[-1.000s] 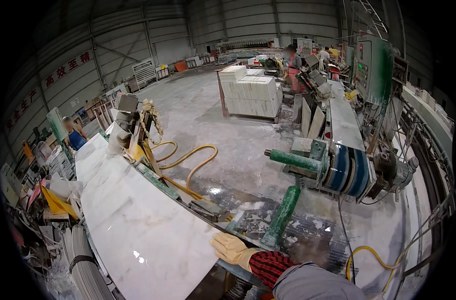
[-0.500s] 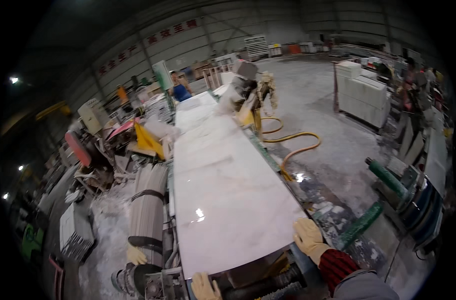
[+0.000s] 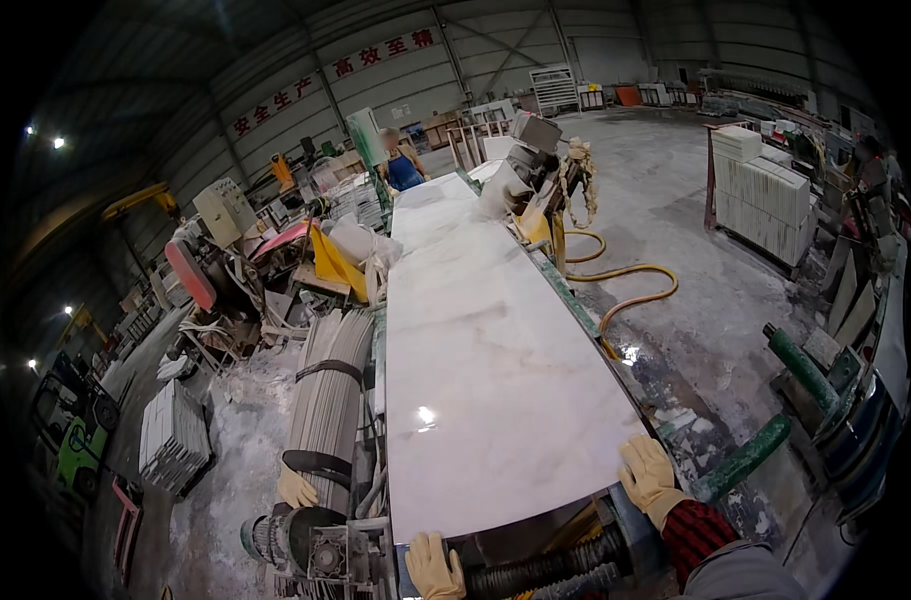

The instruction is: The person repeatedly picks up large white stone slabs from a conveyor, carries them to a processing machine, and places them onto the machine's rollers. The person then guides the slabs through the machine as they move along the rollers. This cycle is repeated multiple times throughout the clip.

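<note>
A long, glossy white stone slab [image 3: 495,400] stretches away from me over a roller line. My left hand [image 3: 435,568], in a cream work glove, is at the slab's near left corner with its fingers stretched forward. At the near right edge, my right hand [image 3: 649,478] rests with fingers extended against the slab; it wears a matching glove and a red-and-black checked cuff. Neither hand is wrapped round anything. A black ribbed roller [image 3: 545,562] shows beneath the slab's near end. Another cream glove [image 3: 297,488] sits against a strapped bundle of pale strips [image 3: 327,400]; whether it is worn is unclear.
A motor [image 3: 275,540] stands left of the line. Yellow hose [image 3: 635,270] snakes across the wet floor. Green rollers [image 3: 743,458] lie at right, near stacked white slabs [image 3: 760,200]. A person in blue [image 3: 405,170] stands at the slab's far end. A green forklift [image 3: 78,450] is far left.
My view has swung slightly left, so the scene sits further right in the picture. Both hands keep their places at the slab's edges.
</note>
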{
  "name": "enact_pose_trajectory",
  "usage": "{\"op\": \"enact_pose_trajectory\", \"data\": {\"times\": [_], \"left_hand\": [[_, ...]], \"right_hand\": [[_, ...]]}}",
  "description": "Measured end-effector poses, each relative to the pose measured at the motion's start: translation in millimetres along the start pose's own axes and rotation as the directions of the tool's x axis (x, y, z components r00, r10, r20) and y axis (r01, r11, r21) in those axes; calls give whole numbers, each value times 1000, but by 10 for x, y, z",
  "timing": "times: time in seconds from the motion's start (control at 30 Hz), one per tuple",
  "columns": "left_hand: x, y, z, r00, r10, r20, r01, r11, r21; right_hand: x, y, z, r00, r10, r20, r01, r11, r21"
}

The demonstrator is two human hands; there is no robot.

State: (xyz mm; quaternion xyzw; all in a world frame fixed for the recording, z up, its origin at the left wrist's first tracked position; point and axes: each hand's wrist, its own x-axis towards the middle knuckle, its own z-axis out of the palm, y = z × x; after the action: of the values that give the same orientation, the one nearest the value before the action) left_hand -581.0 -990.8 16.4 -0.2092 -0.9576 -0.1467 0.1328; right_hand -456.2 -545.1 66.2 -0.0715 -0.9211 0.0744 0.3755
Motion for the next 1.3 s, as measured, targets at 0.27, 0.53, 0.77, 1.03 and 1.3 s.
{"op": "enact_pose_trajectory", "data": {"times": [0.27,0.53,0.77,1.03,1.3], "left_hand": [[-18,-1,-2,1000,-21,-12,21,1000,-4],[-3,52,-89,999,35,-28,-34,999,40],[-80,-13,5,999,-29,18,29,1000,-9],[53,276,-404,997,-16,79,19,999,-31],[-58,136,-218,998,56,-40,-54,997,51]], "right_hand": [[-3,-25,-25,997,40,69,-43,999,33],[-58,-19,-16,999,22,33,-22,1000,4],[-51,-40,-59,997,41,67,-42,999,10],[-37,-85,-131,998,33,59,-34,999,15],[-73,-73,-120,999,19,42,-19,1000,7]]}}
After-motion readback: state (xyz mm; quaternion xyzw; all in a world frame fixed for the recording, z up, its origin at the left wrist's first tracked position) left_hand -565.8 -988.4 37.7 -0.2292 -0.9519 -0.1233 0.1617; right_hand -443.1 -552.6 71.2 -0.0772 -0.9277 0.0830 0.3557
